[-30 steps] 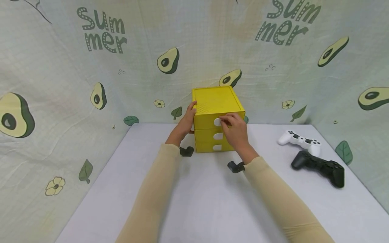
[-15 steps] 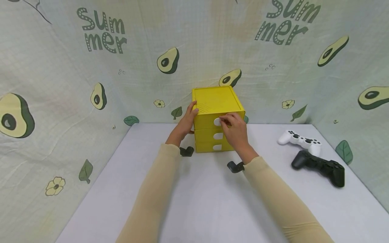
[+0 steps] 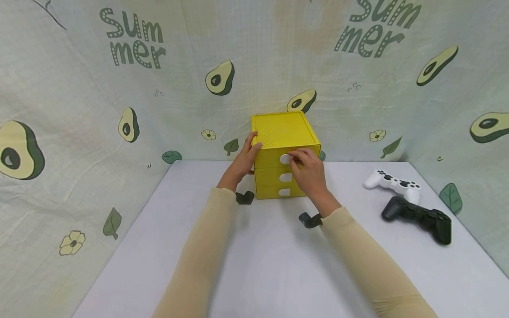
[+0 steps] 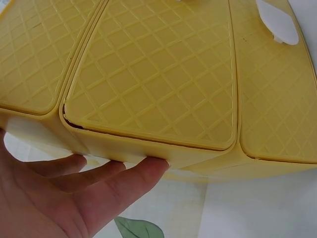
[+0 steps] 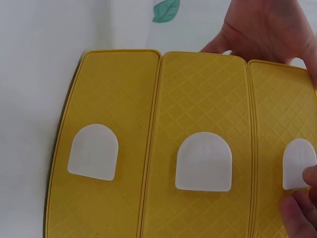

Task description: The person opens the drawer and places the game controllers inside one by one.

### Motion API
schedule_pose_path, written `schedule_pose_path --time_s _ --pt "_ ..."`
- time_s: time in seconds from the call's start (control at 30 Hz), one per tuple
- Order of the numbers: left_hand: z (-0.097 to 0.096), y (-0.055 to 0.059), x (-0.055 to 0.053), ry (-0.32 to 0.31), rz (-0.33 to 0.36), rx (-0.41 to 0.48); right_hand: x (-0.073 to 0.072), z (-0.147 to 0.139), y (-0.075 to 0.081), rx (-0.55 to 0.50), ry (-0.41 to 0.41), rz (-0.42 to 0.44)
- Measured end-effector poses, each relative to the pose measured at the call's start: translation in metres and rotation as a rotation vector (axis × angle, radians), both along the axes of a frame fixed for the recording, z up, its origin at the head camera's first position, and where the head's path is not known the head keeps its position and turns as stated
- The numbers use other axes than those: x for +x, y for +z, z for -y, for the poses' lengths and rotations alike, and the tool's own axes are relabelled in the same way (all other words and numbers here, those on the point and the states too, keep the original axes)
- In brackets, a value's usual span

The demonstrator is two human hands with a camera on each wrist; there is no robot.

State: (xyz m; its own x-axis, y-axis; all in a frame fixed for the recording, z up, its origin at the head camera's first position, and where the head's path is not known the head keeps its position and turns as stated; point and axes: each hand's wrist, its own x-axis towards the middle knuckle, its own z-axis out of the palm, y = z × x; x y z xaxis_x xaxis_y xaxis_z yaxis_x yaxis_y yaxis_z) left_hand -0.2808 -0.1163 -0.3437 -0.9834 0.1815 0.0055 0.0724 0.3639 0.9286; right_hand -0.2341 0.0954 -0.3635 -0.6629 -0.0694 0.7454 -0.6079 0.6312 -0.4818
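Note:
A yellow unit of three stacked drawers (image 3: 274,176) stands at the back of the table, all its drawers pushed in. Each front has a white rounded handle (image 5: 204,161). Against its left side rests my left hand (image 3: 241,162), the thumb over the top front edge. In the left wrist view the fingers (image 4: 124,186) lie along the yellow side wall. My right hand (image 3: 309,170) pinches the top drawer's white handle (image 3: 284,159). In the right wrist view only the tips of that hand (image 5: 299,208) show at the handle (image 5: 298,161).
At the right of the white table (image 3: 262,265) lie a white game controller (image 3: 391,184) and, in front of it, a black game controller (image 3: 417,218). A printed cloth (image 3: 254,53) hangs behind and along both sides. Small black devices are strapped at both wrists.
My left thumb has slid slightly to the right along the top front edge of the drawer unit. The right hand keeps its hold on the handle, and the drawers have not visibly moved.

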Motion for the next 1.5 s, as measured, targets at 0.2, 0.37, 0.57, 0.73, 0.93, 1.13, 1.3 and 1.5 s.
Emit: schedule_pose_path --time_s 0.2,0.37,0.57,0.73,0.93,1.13,1.3,1.5 --pt "-0.001 0.001 0.0 0.008 0.004 -0.003 0.003 -0.003 -0.005 -0.007 -0.012 0.003" --pt "-0.003 0.002 0.002 0.017 0.012 -0.013 0.006 -0.005 -0.014 -0.058 -0.006 0.051" --pt "-0.003 0.002 0.003 0.018 0.021 -0.018 0.01 -0.005 -0.026 -0.117 -0.018 0.103" --pt "-0.003 0.002 0.003 0.023 0.021 -0.015 0.009 -0.005 -0.034 -0.144 -0.034 0.126" --pt "-0.003 0.001 0.002 0.022 0.016 -0.012 0.01 -0.004 -0.042 -0.195 -0.044 0.193" --pt "-0.004 0.001 0.002 0.023 0.016 -0.008 0.008 0.0 -0.051 -0.24 -0.075 0.268" --pt "-0.003 0.0 0.001 0.021 0.018 -0.004 0.008 0.005 -0.056 -0.277 -0.08 0.321" --pt "-0.004 0.001 0.002 0.024 0.014 -0.016 0.007 0.011 -0.06 -0.302 -0.086 0.364"
